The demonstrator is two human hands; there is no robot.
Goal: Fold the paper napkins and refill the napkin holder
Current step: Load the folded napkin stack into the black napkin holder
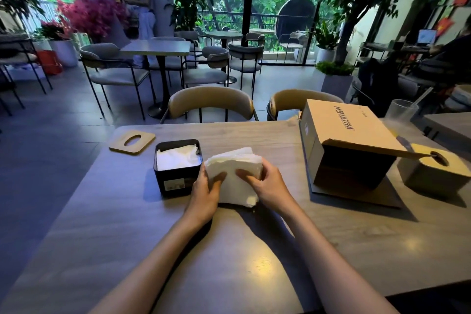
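Observation:
A thick stack of white paper napkins [235, 173] stands tilted on the table, just right of the black napkin holder [175, 178]. My left hand [205, 194] grips the stack's left edge, thumb across its front. My right hand [267, 183] grips its right edge, thumb also on the front. The open holder has white napkins lying inside it. Its wooden lid [132, 142], with an oval slot, lies flat on the table to the far left.
An open cardboard box [346, 135] lies on its side at the right on the wooden table [229, 250]. A second holder with a wooden lid [438, 171] stands beyond it, near a plastic cup [402, 112]. Two chairs face me across the table.

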